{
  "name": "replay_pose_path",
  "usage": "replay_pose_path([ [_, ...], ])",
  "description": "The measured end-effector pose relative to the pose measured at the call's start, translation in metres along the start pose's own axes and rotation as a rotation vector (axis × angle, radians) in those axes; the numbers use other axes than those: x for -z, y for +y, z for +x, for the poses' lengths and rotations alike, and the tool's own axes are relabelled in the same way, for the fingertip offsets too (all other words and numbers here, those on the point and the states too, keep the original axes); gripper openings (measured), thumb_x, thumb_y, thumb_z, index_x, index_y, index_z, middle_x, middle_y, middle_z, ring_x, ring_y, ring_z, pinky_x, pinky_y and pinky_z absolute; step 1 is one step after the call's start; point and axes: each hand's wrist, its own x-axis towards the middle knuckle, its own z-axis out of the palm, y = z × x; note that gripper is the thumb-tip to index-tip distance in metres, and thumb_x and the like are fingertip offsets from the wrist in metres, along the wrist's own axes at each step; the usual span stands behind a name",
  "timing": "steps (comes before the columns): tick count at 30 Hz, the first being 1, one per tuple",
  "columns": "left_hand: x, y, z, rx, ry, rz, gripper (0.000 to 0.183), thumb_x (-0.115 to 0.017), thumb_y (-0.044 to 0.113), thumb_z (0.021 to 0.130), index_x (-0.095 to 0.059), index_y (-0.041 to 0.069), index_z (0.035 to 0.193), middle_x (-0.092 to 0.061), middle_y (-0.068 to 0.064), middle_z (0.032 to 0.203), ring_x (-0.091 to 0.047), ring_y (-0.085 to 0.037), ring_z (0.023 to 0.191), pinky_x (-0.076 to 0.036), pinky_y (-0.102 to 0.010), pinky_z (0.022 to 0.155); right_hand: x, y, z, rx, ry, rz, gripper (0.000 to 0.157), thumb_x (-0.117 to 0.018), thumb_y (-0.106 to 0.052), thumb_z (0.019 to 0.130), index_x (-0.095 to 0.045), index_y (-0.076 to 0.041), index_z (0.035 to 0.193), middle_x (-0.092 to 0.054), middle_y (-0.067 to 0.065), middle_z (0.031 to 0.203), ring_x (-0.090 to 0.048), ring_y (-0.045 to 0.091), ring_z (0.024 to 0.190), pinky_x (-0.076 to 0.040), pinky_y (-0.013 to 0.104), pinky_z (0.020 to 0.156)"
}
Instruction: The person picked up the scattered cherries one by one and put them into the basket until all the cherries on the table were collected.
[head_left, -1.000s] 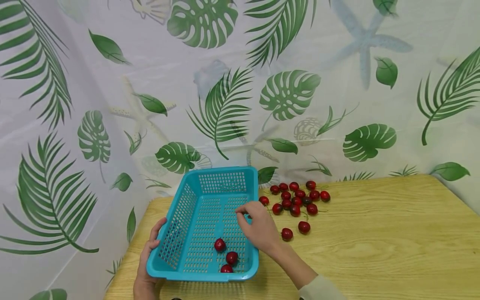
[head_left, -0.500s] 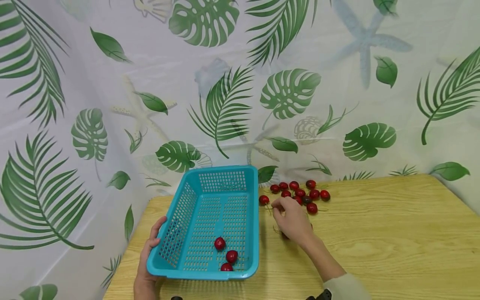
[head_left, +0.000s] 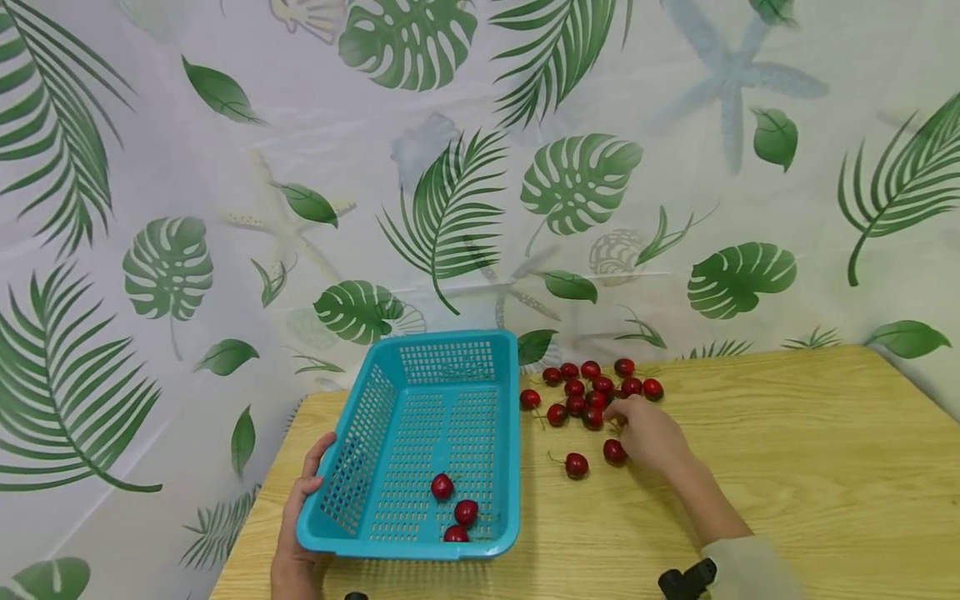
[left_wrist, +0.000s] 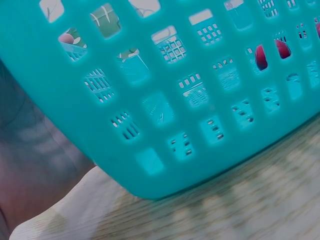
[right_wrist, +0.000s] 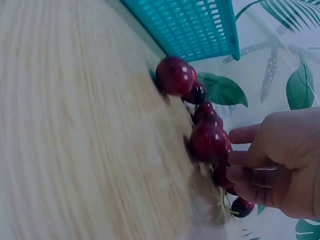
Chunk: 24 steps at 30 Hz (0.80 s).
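Observation:
A blue plastic basket (head_left: 408, 551) stands on the table with several red cherries inside, one of them a cherry (head_left: 442, 486) near the middle. My left hand (head_left: 295, 517) holds its left side, fingertips at the rim; the left wrist view shows the palm beside the slotted wall (left_wrist: 165, 120). My right hand (head_left: 652, 433) reaches to the right edge of a cluster of cherries (head_left: 575, 405). Its loosely bent fingers (right_wrist: 245, 133) are close to a cherry (right_wrist: 209, 142), with no fruit visibly held. The hand hides part of the cluster.
Two cherries lie apart in front of the cluster, including a stemmed cherry (head_left: 576, 465). The wooden table (head_left: 810, 467) extends to the right. A leaf-patterned sheet (head_left: 600, 317) hangs behind the table's back edge.
My right hand has moved from over the basket's right rim to the right side of the cherry cluster. The left hand and the basket stay in place.

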Motion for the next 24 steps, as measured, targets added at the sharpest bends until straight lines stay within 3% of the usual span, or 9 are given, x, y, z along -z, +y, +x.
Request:
replay_pose_path([
  [5,0.000,-0.002,0.001,0.015,0.049,0.019,0.061,-0.014,0.018,0.099,-0.017,0.037,0.157,-0.032,0.008,0.150,-0.043,-0.016,0.130,-0.043,-0.035,0.098,-0.001,0.012,0.001,0.086,-0.088,-0.080,0.025,-0.059,0.007,0.087,-0.075,-0.004,0.103,-0.071,0.013,0.098,-0.066,0.033,0.093,-0.053,0.047,0.080],
  [10,-0.001,-0.002,0.002,0.027,0.060,0.009,0.062,-0.013,0.018,0.099,-0.015,0.037,0.158,-0.029,0.007,0.151,-0.042,-0.017,0.130,-0.043,-0.035,0.098,-0.001,0.018,-0.001,0.161,-0.131,-0.124,0.019,-0.063,0.005,0.086,-0.075,-0.006,0.096,-0.070,0.008,0.091,-0.065,0.028,0.086,-0.054,0.043,0.076],
  [19,-0.001,0.000,0.002,0.017,0.040,0.011,0.062,-0.010,0.017,0.099,-0.014,0.036,0.158,-0.025,0.004,0.152,-0.042,-0.018,0.130,-0.043,-0.035,0.098,0.002,0.020,-0.008,0.237,-0.114,-0.148,0.010,-0.070,-0.002,0.087,-0.075,-0.010,0.083,-0.070,0.000,0.081,-0.066,0.022,0.078,-0.054,0.038,0.069],
  [24,-0.002,0.001,0.003,0.013,0.042,0.028,0.061,-0.011,0.017,0.099,-0.016,0.036,0.157,-0.026,0.006,0.151,-0.041,-0.018,0.131,-0.042,-0.036,0.098,0.002,0.022,-0.016,0.285,-0.051,-0.196,0.013,-0.071,-0.003,0.086,-0.073,-0.014,0.078,-0.059,-0.005,0.077,-0.053,0.012,0.071,-0.047,0.030,0.061],
])
